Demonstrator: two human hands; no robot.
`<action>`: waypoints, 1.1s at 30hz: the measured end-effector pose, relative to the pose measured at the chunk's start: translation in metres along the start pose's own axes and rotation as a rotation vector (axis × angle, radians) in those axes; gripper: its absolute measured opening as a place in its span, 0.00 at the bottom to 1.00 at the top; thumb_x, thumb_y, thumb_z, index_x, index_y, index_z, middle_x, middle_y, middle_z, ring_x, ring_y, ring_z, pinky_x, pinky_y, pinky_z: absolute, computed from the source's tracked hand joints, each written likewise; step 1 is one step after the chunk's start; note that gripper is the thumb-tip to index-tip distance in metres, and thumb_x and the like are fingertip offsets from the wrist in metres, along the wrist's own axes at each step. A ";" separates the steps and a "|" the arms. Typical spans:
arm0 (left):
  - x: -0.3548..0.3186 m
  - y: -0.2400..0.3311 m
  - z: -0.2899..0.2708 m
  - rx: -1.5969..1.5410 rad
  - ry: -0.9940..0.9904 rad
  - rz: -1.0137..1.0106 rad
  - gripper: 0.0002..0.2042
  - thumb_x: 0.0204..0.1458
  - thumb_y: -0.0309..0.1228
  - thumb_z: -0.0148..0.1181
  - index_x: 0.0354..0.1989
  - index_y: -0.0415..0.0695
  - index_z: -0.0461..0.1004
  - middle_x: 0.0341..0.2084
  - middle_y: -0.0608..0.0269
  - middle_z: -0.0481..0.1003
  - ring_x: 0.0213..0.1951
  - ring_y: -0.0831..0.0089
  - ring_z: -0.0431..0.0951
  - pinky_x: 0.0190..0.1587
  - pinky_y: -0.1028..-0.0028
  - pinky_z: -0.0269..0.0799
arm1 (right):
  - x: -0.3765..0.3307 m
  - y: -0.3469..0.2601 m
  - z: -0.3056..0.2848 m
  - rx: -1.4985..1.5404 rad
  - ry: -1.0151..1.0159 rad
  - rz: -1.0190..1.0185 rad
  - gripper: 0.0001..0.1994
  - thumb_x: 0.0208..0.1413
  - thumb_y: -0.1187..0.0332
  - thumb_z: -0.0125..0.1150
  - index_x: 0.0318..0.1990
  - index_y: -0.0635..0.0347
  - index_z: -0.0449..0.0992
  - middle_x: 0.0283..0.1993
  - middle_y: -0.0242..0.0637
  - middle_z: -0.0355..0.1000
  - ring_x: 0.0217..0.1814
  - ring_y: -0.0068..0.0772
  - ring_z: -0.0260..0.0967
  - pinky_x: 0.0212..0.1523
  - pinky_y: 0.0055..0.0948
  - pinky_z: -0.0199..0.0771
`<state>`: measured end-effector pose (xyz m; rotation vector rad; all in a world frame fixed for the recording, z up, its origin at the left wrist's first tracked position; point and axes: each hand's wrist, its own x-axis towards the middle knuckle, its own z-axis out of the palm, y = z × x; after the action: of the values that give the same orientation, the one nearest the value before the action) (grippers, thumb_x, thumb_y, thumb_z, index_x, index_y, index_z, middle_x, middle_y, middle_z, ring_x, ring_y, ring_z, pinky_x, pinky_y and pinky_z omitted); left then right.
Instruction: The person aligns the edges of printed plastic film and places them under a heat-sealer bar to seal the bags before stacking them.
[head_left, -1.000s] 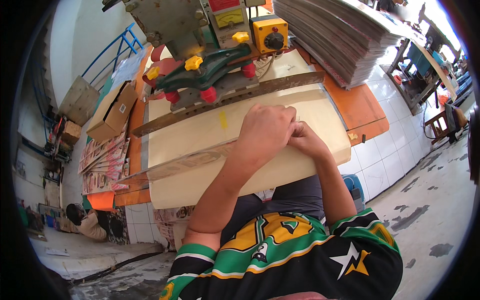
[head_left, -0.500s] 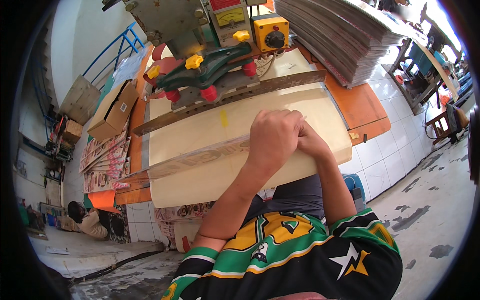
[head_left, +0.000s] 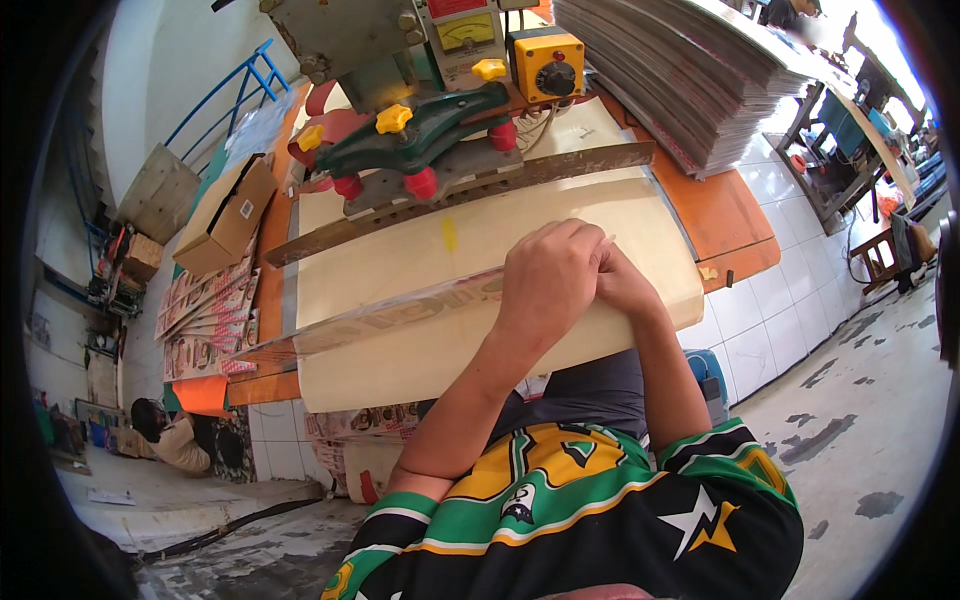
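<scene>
A long piece of clear plastic film (head_left: 400,310) with large printed lettering slants across a cream sheet (head_left: 380,375) that drapes over the table's front edge. Its right end runs under my left hand (head_left: 552,268), whose fingers are curled closed around it. Pressed against those fingers is my right hand (head_left: 628,285), also closed, with its fingertips hidden. What it grips does not show. Just beyond the hands, a long metal bar (head_left: 590,161) spans the table under a machine with a dark green bracket (head_left: 420,135), yellow knobs and red feet.
A yellow control box (head_left: 546,65) sits on the machine. Tall stacked flat sheets (head_left: 680,75) stand at the back right. On the left are an open cardboard box (head_left: 225,220), several printed packages (head_left: 200,340) and an orange piece (head_left: 200,396). Another person (head_left: 175,440) is at lower left.
My hands stay together in nearly the same place, with slight finger movement. The plastic film's lettering and reflections have shifted a little. The view has moved slightly.
</scene>
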<state>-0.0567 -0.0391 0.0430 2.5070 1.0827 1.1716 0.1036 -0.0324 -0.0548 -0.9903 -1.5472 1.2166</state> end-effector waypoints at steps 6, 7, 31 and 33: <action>-0.001 0.002 0.005 0.011 0.076 0.003 0.03 0.50 0.26 0.61 0.32 0.46 0.79 0.27 0.61 0.80 0.33 0.59 0.81 0.34 0.61 0.76 | 0.000 -0.004 0.000 -0.008 -0.016 -0.025 0.07 0.58 0.77 0.60 0.44 0.66 0.79 0.42 0.33 0.80 0.48 0.22 0.73 0.52 0.30 0.74; -0.001 0.001 0.006 0.016 0.094 0.001 0.03 0.51 0.27 0.61 0.34 0.47 0.80 0.27 0.61 0.80 0.33 0.58 0.81 0.34 0.61 0.75 | 0.000 -0.008 0.003 0.017 -0.008 -0.023 0.07 0.59 0.78 0.59 0.44 0.67 0.79 0.42 0.33 0.80 0.48 0.22 0.73 0.52 0.30 0.74; 0.004 0.000 -0.013 -1.044 0.346 -0.308 0.14 0.71 0.32 0.49 0.37 0.34 0.75 0.32 0.58 0.80 0.39 0.65 0.85 0.47 0.66 0.82 | 0.001 -0.025 0.005 0.076 -0.065 0.106 0.11 0.64 0.68 0.65 0.49 0.65 0.82 0.38 0.25 0.80 0.38 0.11 0.70 0.41 0.22 0.74; 0.001 -0.008 -0.018 -1.242 0.357 -0.332 0.14 0.71 0.34 0.49 0.37 0.35 0.74 0.32 0.57 0.80 0.38 0.63 0.85 0.47 0.64 0.83 | 0.001 -0.027 0.007 0.061 -0.057 0.098 0.11 0.64 0.68 0.65 0.49 0.65 0.81 0.38 0.25 0.80 0.38 0.11 0.70 0.42 0.22 0.74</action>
<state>-0.0734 -0.0352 0.0527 1.1607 0.4793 1.5233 0.0953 -0.0389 -0.0286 -1.0092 -1.5113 1.3635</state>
